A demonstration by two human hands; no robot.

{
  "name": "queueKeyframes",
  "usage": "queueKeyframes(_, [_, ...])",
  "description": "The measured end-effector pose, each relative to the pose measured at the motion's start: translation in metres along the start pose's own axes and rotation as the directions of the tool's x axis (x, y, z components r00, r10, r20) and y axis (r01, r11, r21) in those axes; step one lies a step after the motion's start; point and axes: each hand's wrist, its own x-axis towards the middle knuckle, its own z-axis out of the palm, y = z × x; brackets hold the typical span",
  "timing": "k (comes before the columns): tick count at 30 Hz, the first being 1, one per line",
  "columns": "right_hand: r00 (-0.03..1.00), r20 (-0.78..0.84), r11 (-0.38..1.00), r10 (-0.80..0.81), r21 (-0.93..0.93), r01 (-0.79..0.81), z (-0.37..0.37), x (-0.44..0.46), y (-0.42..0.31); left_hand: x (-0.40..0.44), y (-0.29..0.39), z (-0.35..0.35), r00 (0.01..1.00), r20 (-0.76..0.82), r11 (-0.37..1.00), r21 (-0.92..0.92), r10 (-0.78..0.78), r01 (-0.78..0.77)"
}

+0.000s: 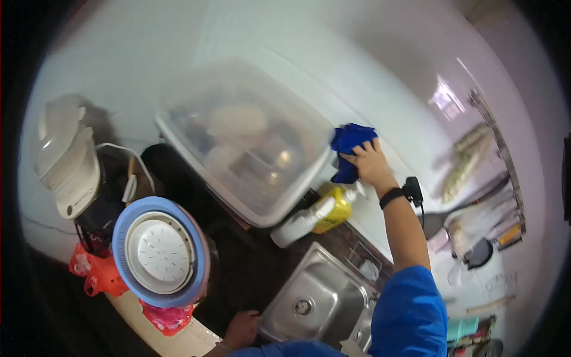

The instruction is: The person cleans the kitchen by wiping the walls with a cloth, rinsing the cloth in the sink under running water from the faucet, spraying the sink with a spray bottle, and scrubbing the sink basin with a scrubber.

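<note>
My right hand [370,163] reaches up and presses a crumpled dark blue cloth [352,143] against the white wall, fingers spread over it. The cloth is beside the right end of a large lidded plastic bin [238,137]. Just below that hand stand a yellow bottle with a white pump [334,209] and a white bottle [303,223]. At the bottom, my left hand [241,329] rests on the dark counter by the left rim of a steel sink [315,297]. Its fingers look stretched out, with nothing seen in them.
A blue and white basin with a strainer [160,253] stands left on the counter, near red plastic bags [98,271]. A cream appliance [71,160] sits farther left. Utensils and pans [479,253] hang from a rail [505,160] on the right wall.
</note>
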Motion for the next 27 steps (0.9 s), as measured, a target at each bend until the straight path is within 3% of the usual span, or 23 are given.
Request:
queueKeyframes(1, [0.999,-0.017,0.998,-0.049,-0.033,0.049,-0.002,-0.013,0.005,0.002,0.002,0.001,1.000,-0.018,0.999,0.026,-0.020,0.020])
queueKeyframes(2, [1.000,0.010,1.000,0.003,-0.016,-0.003,-0.005,-0.024,0.011,0.002,0.003,0.000,1.000,-0.022,1.000,-0.001,-0.022,0.022])
queueKeyframes(3, [0.994,0.017,0.993,0.111,-0.050,-0.110,-0.022,-0.032,0.016,0.003,0.004,0.000,1.000,0.000,1.000,-0.014,-0.010,0.010])
queueKeyframes(4, [0.973,-0.086,0.973,0.214,-0.065,-0.220,-0.043,-0.041,0.025,0.002,0.005,0.001,0.999,-0.030,0.999,-0.030,-0.016,0.015])
queueKeyframes(5, [0.867,0.045,0.868,0.496,-0.056,-0.493,-0.057,-0.046,0.035,0.001,0.005,0.001,0.998,-0.058,0.999,-0.043,-0.029,0.027])
queueKeyframes(6, [0.819,-0.041,0.820,0.573,0.047,-0.571,-0.050,-0.056,0.061,0.003,0.007,-0.002,0.999,-0.031,0.998,-0.047,-0.035,0.034])
queueKeyframes(7, [0.643,-0.261,0.692,0.720,0.335,-0.640,-0.056,-0.063,0.067,0.007,0.011,-0.006,0.999,-0.034,0.999,-0.027,-0.031,0.030])
queueKeyframes(8, [0.574,-0.457,0.730,0.680,0.351,-0.586,-0.065,-0.066,0.073,0.007,0.014,-0.008,0.999,-0.034,1.000,-0.008,-0.024,0.024])
queueKeyframes(9, [0.531,-0.489,0.720,0.692,0.416,-0.556,-0.064,-0.067,0.073,0.003,0.014,-0.007,1.000,-0.002,1.000,-0.014,-0.025,0.025])
queueKeyframes(11, [0.432,-0.355,0.475,0.829,0.042,-0.879,-0.051,-0.061,0.043,0.007,0.010,-0.004,0.999,-0.024,1.000,-0.001,-0.028,0.028])
queueKeyframes(14, [0.584,-0.233,0.610,0.778,0.054,-0.791,0.019,-0.086,-0.004,0.007,0.008,-0.004,0.999,-0.035,0.999,-0.026,-0.026,0.025])
queueKeyframes(15, [0.661,-0.170,0.683,0.730,0.176,-0.709,0.045,-0.099,-0.019,0.008,0.009,-0.004,0.999,-0.024,0.999,-0.024,-0.027,0.026])
queueKeyframes(16, [0.666,-0.111,0.675,0.738,0.131,-0.726,0.048,-0.103,-0.044,0.009,0.011,-0.005,0.999,-0.020,1.000,-0.010,-0.028,0.027])
queueKeyframes(17, [0.713,-0.179,0.735,0.678,0.168,-0.657,0.059,-0.112,-0.053,0.008,0.012,-0.006,1.000,-0.013,1.000,0.004,-0.026,0.026])
queueKeyframes(18, [0.683,0.052,0.664,0.728,0.191,-0.723,0.070,-0.120,-0.069,0.006,0.010,-0.004,1.000,0.009,1.000,0.004,-0.019,0.019])
queueKeyframes(19, [0.697,0.163,0.688,0.699,0.112,-0.717,0.069,-0.135,-0.082,0.004,0.006,-0.003,1.000,-0.001,1.000,0.009,-0.015,0.015])
queueKeyframes(21, [0.533,0.554,0.625,0.640,0.029,-0.780,0.085,-0.165,-0.111,0.007,0.004,-0.001,1.000,-0.025,1.000,0.015,0.006,-0.006])
queueKeyframes(23, [0.671,0.298,0.708,0.679,-0.027,-0.705,0.124,-0.212,-0.132,0.006,0.004,-0.001,0.997,-0.064,0.999,0.006,0.037,-0.037])
queueKeyframes(25, [0.665,0.302,0.681,0.684,0.063,-0.729,0.107,-0.207,-0.121,0.005,0.002,-0.003,0.998,-0.053,0.999,-0.006,0.034,-0.035])
queueKeyframes(27, [0.583,-0.005,0.544,0.812,0.368,-0.754,0.111,-0.185,-0.086,0.004,-0.001,-0.002,0.999,-0.050,1.000,-0.018,0.017,-0.018])
